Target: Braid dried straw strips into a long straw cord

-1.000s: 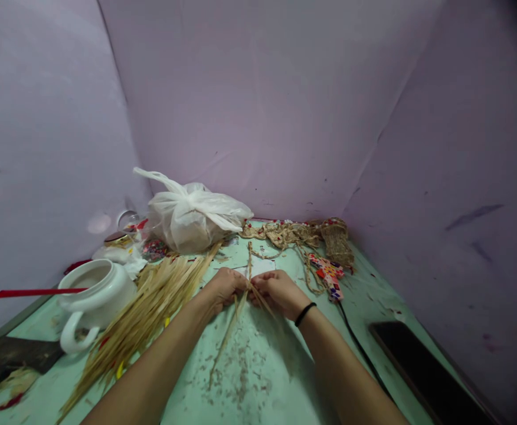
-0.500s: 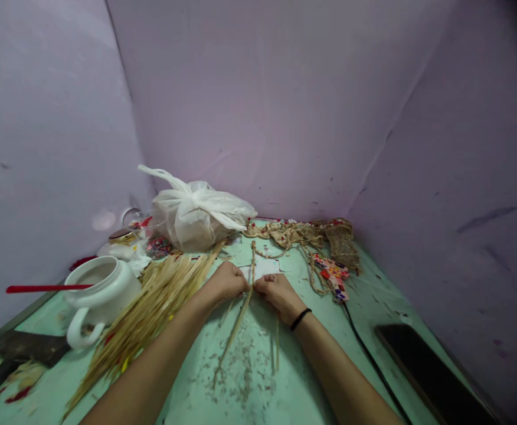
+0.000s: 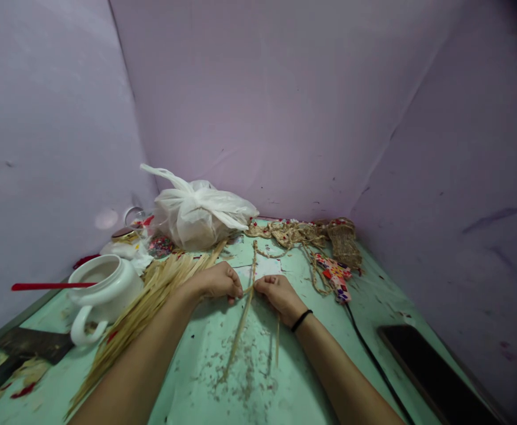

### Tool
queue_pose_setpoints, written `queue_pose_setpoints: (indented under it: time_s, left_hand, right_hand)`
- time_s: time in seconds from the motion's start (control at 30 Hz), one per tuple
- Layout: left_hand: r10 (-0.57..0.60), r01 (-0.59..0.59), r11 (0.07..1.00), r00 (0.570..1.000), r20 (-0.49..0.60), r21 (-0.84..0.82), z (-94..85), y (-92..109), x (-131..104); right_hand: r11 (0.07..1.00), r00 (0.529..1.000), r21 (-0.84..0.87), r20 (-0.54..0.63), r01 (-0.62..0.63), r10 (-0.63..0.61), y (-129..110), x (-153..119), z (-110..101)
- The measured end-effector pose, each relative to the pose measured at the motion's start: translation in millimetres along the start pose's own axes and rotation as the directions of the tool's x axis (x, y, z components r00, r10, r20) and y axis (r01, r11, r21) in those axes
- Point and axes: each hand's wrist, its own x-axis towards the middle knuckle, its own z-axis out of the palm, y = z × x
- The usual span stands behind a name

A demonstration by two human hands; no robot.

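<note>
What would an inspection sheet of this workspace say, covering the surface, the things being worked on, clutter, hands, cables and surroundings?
Surface: pale green table, scattered with brown flecks and scraps.
Work: thin straw-coloured braid between the hands, with loose strands trailing toward the person.
Clutter: straw bundle, white pot with a red stick across its mouth, knotted white plastic bag, dark-bladed tool, dark flat slab.
Hands: left hand pinches a strand leading to the braid; right hand pinches at the braid's lower end.
Cables: one black cable runs from a patterned item toward the near edge of the view.
Surroundings: pale purple walls with dark marks; other people, nothing seen.
</note>
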Motion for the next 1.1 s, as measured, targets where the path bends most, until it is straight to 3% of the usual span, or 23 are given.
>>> queue_pose_setpoints:
  time_s: [0.17, 0.27, 0.4, 0.47, 0.57, 0.67, 0.83, 0.97, 1.03, 1.1]
  left_hand:
    - [0.016, -0.017, 1.000, 0.998, -0.059, -0.010, -1.3, -7, 4]
    - [0.001, 0.007, 0.999, 0.981, -0.194, 0.039, -8.0, -14, 10]
    - [0.007, 0.032, 0.996, 0.899, -0.437, 0.081, -18.6, -13, 11]
    - [-0.007, 0.030, 0.999, 0.864, -0.504, 0.038, -18.6, -7, 7]
    - [-0.047, 0.051, 0.999, 0.916, -0.399, -0.001, -7.8, 1, 1]
    - [-0.035, 0.055, 0.997, 0.959, -0.281, 0.062, 8.8, 2, 6]
    - [0.011, 0.051, 0.983, 0.943, -0.333, 0.175, 27.5, 1, 19]
    - [0.039, 0.143, 0.936, 0.865, -0.500, 0.321, 48.0, 15, 10]
    - [0.100, 0.121, 0.926, 0.836, -0.540, 0.359, 60.8, 22, 2]
    - [0.097, 0.063, 0.951, 0.867, -0.488, 0.301, 69.5, 27, -5]
  right_hand:
    - [1.000, 1.000, -0.007, 0.002, -0.006, 0.006, -1, -1, 0]
    - [1.000, 1.000, 0.008, 0.000, -0.002, 0.002, -1, 0, 0]
    - [1.000, 1.000, 0.019, 0.013, 0.001, -0.001, 1, 0, 0]
    - [1.000, 1.000, 0.012, 0.006, -0.002, 0.002, 0, 0, 0]
    - [1.000, 1.000, 0.002, 0.000, -0.018, 0.018, -1, 0, 0]
    - [1.000, 1.000, 0.009, 0.013, -0.021, 0.021, -2, 0, 0]
    - [0.998, 0.999, 0.039, 0.008, -0.039, 0.039, -3, -1, 0]
    - [0.991, 0.999, 0.130, 0.007, -0.031, 0.031, -2, -1, 1]
    - [0.985, 1.000, 0.172, 0.000, -0.027, 0.027, -1, 0, 2]
    - [0.981, 0.999, 0.192, -0.020, -0.028, 0.032, 0, 0, 2]
